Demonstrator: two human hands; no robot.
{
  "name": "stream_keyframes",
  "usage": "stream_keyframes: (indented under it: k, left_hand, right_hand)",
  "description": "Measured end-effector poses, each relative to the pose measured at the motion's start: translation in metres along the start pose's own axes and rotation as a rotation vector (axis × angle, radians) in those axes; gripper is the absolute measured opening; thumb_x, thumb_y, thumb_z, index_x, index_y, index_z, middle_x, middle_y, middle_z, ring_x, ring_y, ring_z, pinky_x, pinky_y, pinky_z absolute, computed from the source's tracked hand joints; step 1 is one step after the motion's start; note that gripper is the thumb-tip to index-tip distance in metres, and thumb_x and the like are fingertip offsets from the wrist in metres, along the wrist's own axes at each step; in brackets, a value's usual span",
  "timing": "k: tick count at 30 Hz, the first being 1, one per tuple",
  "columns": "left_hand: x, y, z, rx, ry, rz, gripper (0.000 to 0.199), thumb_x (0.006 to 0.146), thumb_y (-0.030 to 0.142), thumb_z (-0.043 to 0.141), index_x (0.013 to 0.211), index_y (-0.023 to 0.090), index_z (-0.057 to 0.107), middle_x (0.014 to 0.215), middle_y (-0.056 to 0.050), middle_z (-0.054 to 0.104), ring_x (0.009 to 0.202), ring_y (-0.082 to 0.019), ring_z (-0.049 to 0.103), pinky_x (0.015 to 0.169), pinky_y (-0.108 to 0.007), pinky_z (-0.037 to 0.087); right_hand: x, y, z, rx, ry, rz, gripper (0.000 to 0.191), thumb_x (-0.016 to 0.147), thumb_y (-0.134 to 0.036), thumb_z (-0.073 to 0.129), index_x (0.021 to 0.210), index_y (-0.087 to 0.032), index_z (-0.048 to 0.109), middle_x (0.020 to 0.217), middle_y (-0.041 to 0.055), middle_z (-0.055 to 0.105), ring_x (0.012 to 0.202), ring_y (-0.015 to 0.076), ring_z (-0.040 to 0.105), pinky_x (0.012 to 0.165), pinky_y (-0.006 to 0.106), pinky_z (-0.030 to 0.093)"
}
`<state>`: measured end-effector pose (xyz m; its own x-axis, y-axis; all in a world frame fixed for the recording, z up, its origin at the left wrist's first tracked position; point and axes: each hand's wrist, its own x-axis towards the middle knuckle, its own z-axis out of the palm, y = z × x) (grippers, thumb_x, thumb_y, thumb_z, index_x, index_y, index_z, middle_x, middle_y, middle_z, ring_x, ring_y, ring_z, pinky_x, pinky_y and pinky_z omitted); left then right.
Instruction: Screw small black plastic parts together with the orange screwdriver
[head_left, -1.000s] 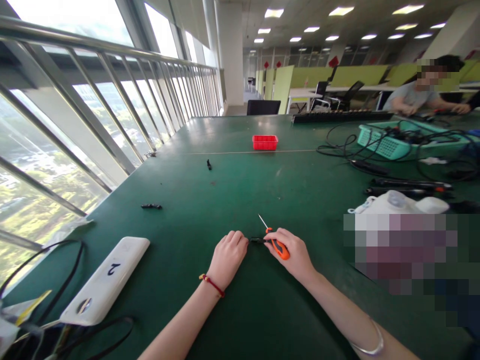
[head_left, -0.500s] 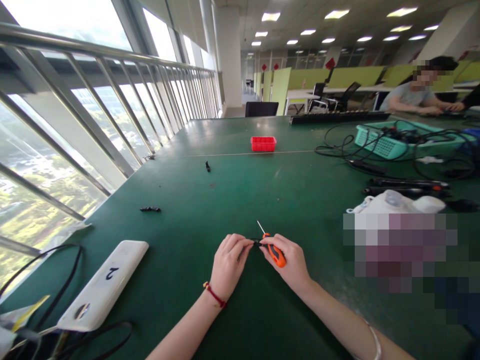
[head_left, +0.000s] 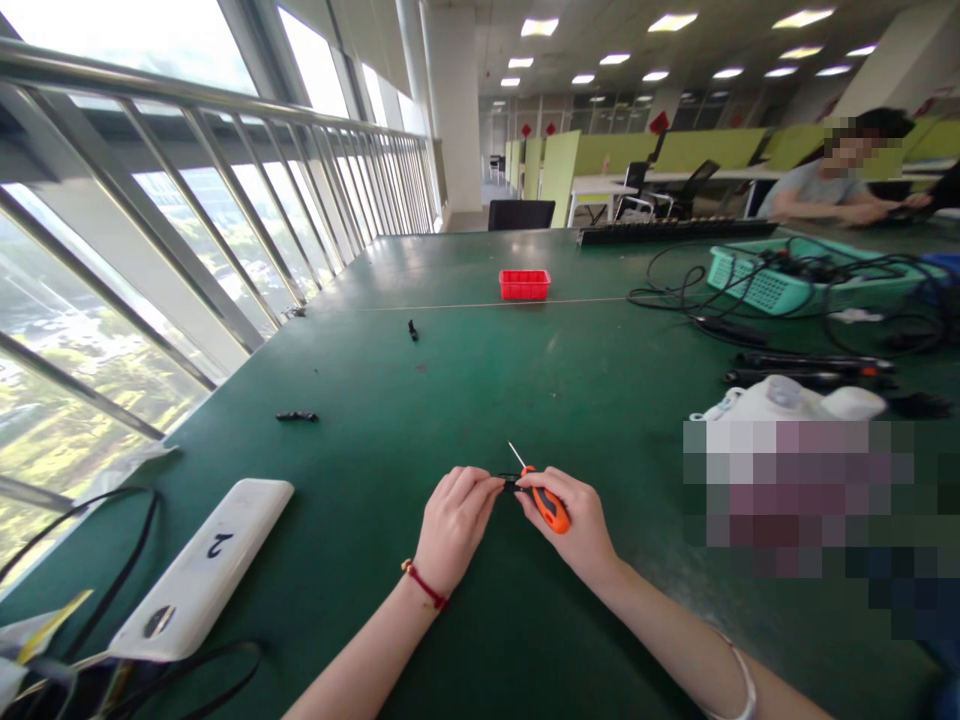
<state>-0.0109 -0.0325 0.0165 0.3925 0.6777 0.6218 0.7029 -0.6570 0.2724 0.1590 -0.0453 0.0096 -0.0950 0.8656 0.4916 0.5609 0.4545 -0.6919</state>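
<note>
Near the middle of the green table (head_left: 450,380), my left hand (head_left: 459,520) pinches one end of a small black part (head_left: 510,482). The fingertips of my right hand (head_left: 574,520) close on the other end of that part. An orange and black screwdriver (head_left: 551,510) also lies in my right hand, with its thin metal shaft pointing up and to the left, away from me. The details of the black part are too small to tell.
Two small black pieces (head_left: 297,416) (head_left: 413,331) lie left of centre. A red tray (head_left: 525,285) stands further back, a white power bank (head_left: 206,570) at left. On the right are a teal basket (head_left: 761,280) with cables, black rods (head_left: 814,370) and a white object (head_left: 787,402). A person (head_left: 817,190) sits behind.
Both hands keep their hold on the black part, and the screwdriver stays in my right hand. The whole view has shifted very slightly.
</note>
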Motion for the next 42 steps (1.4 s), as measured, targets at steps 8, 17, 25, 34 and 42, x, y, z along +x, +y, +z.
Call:
stream_keyframes:
  k: [8,17,25,34,42]
  left_hand:
    - [0.0,0.0,-0.002,0.019,-0.01,0.025,0.016,0.089,0.019,0.046,0.091,0.017,0.062,0.082,-0.005,0.061,0.073,-0.014,0.054,0.065,-0.027,0.046]
    - [0.0,0.001,-0.005,0.077,-0.007,0.037,0.022,0.086,0.02,0.051,0.106,0.021,0.06,0.092,-0.005,0.063,0.083,-0.016,0.056,0.074,-0.03,0.045]
    - [0.01,-0.017,-0.001,-0.056,-0.211,-0.204,0.029,0.078,0.026,0.061,0.106,0.023,0.061,0.101,-0.004,0.06,0.092,-0.02,0.055,0.081,-0.036,0.046]
    - [0.023,-0.013,0.013,-0.114,-0.33,-0.209,0.019,0.078,0.019,0.058,0.095,0.022,0.064,0.093,-0.002,0.063,0.089,-0.019,0.055,0.082,-0.036,0.044]
    - [0.02,-0.004,0.006,-0.094,-0.195,-0.173,0.017,0.079,0.022,0.058,0.096,0.021,0.061,0.1,-0.004,0.062,0.093,-0.019,0.056,0.083,-0.036,0.043]
  right_hand:
    - [0.001,-0.002,0.0,0.066,0.007,0.021,0.008,0.077,-0.02,0.057,0.083,-0.021,0.063,0.072,0.0009,0.061,0.06,0.0116,0.057,0.058,0.023,0.045]
    - [0.003,-0.002,-0.002,0.152,0.027,0.055,0.008,0.077,-0.02,0.058,0.082,-0.02,0.064,0.072,0.0014,0.062,0.06,0.0126,0.058,0.059,0.024,0.046]
    - [0.012,0.02,-0.013,0.181,0.046,0.106,0.008,0.077,-0.024,0.058,0.081,-0.02,0.064,0.078,0.0026,0.064,0.068,0.0146,0.06,0.066,0.027,0.046]
    - [0.016,0.026,-0.015,0.123,-0.014,0.098,0.008,0.078,-0.024,0.058,0.081,-0.02,0.064,0.076,0.0029,0.062,0.067,0.0149,0.058,0.065,0.027,0.045]
    - [0.016,0.026,-0.016,0.097,-0.078,0.045,0.009,0.079,-0.022,0.057,0.085,-0.019,0.064,0.077,0.0034,0.061,0.068,0.0141,0.057,0.066,0.026,0.043]
